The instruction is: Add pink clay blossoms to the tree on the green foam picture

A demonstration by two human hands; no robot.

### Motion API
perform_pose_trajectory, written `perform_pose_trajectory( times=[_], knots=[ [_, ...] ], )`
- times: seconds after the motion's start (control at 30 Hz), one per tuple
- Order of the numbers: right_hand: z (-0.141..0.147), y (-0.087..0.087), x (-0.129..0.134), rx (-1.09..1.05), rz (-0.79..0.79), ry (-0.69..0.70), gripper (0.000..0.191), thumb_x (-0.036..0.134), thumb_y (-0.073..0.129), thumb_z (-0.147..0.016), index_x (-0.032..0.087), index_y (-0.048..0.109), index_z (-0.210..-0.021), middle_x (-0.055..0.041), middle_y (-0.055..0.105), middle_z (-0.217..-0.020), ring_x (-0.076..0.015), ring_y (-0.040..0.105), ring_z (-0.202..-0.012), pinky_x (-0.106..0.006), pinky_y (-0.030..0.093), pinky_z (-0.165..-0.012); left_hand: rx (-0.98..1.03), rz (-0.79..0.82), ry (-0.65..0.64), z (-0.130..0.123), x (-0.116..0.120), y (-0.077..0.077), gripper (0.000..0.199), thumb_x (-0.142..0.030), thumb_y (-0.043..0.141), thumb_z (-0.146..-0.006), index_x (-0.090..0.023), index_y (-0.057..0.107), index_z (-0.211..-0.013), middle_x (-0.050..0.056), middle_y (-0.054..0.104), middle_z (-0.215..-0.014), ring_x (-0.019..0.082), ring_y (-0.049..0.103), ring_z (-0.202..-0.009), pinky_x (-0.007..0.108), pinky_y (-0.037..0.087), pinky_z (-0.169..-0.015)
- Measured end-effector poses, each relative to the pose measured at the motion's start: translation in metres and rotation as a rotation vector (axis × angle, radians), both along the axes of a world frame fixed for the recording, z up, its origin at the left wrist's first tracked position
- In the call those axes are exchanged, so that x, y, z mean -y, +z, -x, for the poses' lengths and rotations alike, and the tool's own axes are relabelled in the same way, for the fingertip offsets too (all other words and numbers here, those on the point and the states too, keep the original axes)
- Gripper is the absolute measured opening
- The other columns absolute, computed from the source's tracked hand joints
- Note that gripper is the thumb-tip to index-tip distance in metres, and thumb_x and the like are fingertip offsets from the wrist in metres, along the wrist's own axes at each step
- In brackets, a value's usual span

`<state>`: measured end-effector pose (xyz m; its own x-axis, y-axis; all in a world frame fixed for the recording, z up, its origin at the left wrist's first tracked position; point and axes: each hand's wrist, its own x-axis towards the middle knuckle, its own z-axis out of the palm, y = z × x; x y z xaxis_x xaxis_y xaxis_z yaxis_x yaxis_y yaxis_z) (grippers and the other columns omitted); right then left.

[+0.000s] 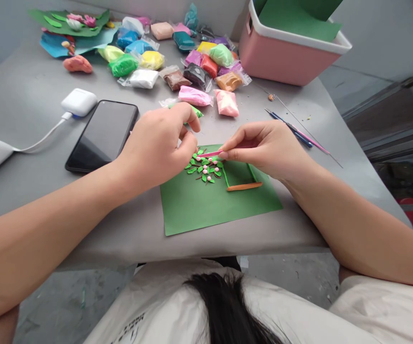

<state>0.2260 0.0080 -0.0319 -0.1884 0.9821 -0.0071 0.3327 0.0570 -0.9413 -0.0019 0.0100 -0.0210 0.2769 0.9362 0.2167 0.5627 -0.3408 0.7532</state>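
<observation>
A green sheet (199, 210) lies near the table's front edge. On it are small green leaves (204, 177), brown twigs and pale pink balls (209, 178), with a green and orange swing-like shape (244, 187) beside them. My right hand (263, 145) pinches a thin pink modelling tool (209, 154), its tip pointing left at the upper leaves. My left hand (163, 143) hovers over the sheet's upper left corner, fingers curled and thumb bent in near the tool's tip. Whatever its fingertips may hold is too small to make out.
Several bagged clay packs (143, 79) fill the back, with a pink bin (278, 57) at right. A phone (102, 136) and a white earbud case (79, 102) with its cable lie left. Thin tools (295, 131) rest beyond my right hand.
</observation>
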Motion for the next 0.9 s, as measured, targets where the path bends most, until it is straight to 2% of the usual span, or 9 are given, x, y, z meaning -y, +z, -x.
perform_pose_trajectory(
  times=[0.13, 0.23, 0.4, 0.57, 0.63, 0.8, 0.9],
  knots=[
    [-0.0001, 0.0003, 0.0006, -0.007, -0.02, -0.002, 0.018, 0.019, 0.1, -0.064, 0.025, 0.083, -0.067, -0.001, 0.081, -0.074, -0.0187, 0.077, -0.071, -0.033, 0.066, -0.072, 0.032, 0.049, -0.005, -0.0005, -0.0004, 0.0014, 0.016, -0.015, 0.065, -0.077, -0.028, 0.063, -0.085, 0.003, 0.073, -0.075, 0.037, 0.068, -0.104, 0.052, 0.042, -0.111],
    [-0.0003, 0.0005, 0.0029, -0.001, -0.104, 0.015, 0.016, 0.012, 0.091, -0.072, 0.025, 0.083, -0.07, 0.0003, 0.081, -0.074, -0.0179, 0.077, -0.073, -0.033, 0.068, -0.075, 0.055, 0.075, -0.008, -0.0008, -0.0003, 0.0019, 0.017, -0.013, 0.065, -0.076, -0.028, 0.063, -0.083, 0.003, 0.073, -0.074, 0.037, 0.067, -0.107, 0.051, 0.042, -0.111],
    [-0.0012, 0.0057, 0.009, 0.126, -0.287, 0.081, 0.02, 0.009, 0.079, -0.081, 0.028, 0.083, -0.075, 0.0014, 0.081, -0.079, -0.0192, 0.078, -0.077, -0.038, 0.07, -0.083, 0.035, 0.059, -0.011, -0.0009, 0.0001, 0.0004, 0.017, -0.012, 0.063, -0.076, -0.029, 0.062, -0.081, 0.003, 0.073, -0.073, 0.038, 0.069, -0.106, 0.052, 0.043, -0.11],
    [-0.0029, 0.0072, 0.0091, 0.221, -0.319, 0.12, 0.029, 0.003, 0.074, -0.083, 0.03, 0.083, -0.077, 0.0018, 0.081, -0.081, -0.0198, 0.078, -0.079, -0.039, 0.07, -0.083, 0.075, 0.077, -0.014, -0.0011, 0.0001, -0.0004, 0.019, -0.011, 0.065, -0.072, -0.028, 0.064, -0.08, 0.005, 0.072, -0.074, 0.037, 0.069, -0.106, 0.047, 0.046, -0.103],
    [-0.0041, 0.0056, 0.0079, 0.243, -0.353, 0.13, 0.028, 0.003, 0.072, -0.083, 0.029, 0.082, -0.078, 0.0022, 0.082, -0.081, -0.0188, 0.078, -0.078, -0.037, 0.07, -0.081, 0.023, 0.049, -0.012, -0.0009, 0.0001, 0.0005, 0.016, -0.012, 0.064, -0.074, -0.027, 0.063, -0.081, 0.005, 0.073, -0.075, 0.035, 0.07, -0.101, 0.046, 0.048, -0.1],
    [-0.007, 0.0012, 0.0052, 0.265, -0.47, 0.182, 0.025, 0.002, 0.072, -0.08, 0.025, 0.082, -0.081, 0.0026, 0.083, -0.082, -0.016, 0.08, -0.076, -0.03, 0.071, -0.077, -0.252, -0.026, -0.059, 0.0004, 0.0002, 0.0039, 0.015, -0.016, 0.055, -0.082, -0.023, 0.064, -0.093, 0.004, 0.078, -0.083, 0.028, 0.072, -0.089, 0.04, 0.053, -0.087],
    [-0.0078, -0.0002, 0.0046, 0.273, -0.495, 0.191, 0.027, 0.0, 0.071, -0.08, 0.025, 0.082, -0.08, 0.0032, 0.083, -0.082, -0.0152, 0.08, -0.076, -0.027, 0.07, -0.076, -0.31, -0.056, -0.076, 0.0009, 0.0, 0.0039, 0.018, -0.017, 0.052, -0.085, -0.022, 0.065, -0.097, 0.005, 0.079, -0.086, 0.026, 0.073, -0.087, 0.038, 0.054, -0.084]
  ],
)
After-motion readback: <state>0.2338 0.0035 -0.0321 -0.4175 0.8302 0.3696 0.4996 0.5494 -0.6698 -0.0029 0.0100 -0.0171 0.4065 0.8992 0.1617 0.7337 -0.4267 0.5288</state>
